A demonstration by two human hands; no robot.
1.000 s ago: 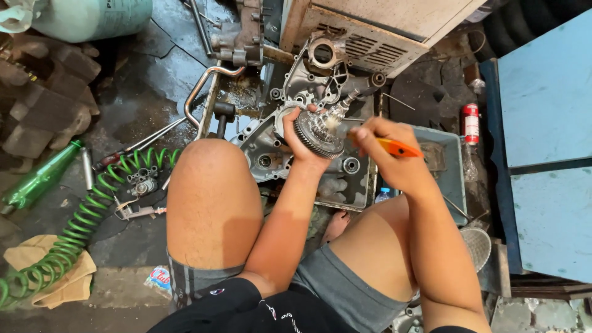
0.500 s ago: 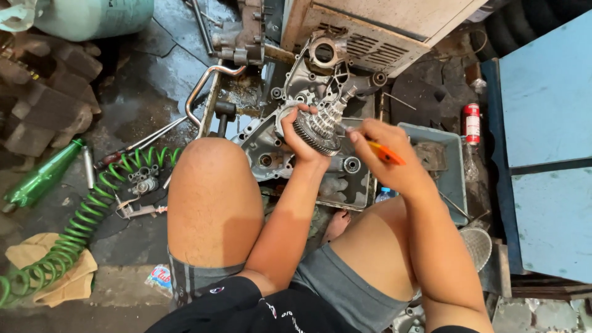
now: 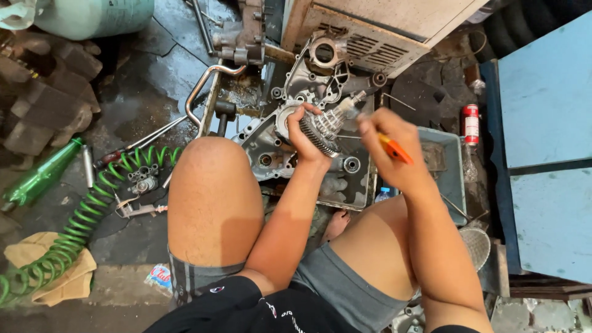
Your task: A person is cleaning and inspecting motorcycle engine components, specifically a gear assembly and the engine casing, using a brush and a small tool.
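A green coiled hose (image 3: pixel 74 228) lies on the wet floor (image 3: pixel 142 92) at far left. The left hand (image 3: pixel 305 139) is closed around a gear cluster on a shaft (image 3: pixel 327 126), held just above the grey engine casing (image 3: pixel 290 148). The right hand (image 3: pixel 391 151) pinches an orange-handled tool (image 3: pixel 394 149) beside the gears; a red can (image 3: pixel 470 123) stands farther right

A grey metal gear cluster (image 3: pixel 325 131) on a shaft is gripped around its toothed wheels and held tilted, shaft tip up and to the right, just above the open engine case (image 3: pixel 290 148). An orange-handled tool (image 3: pixel 393 148) is held just right of the cluster, over the case's right edge.
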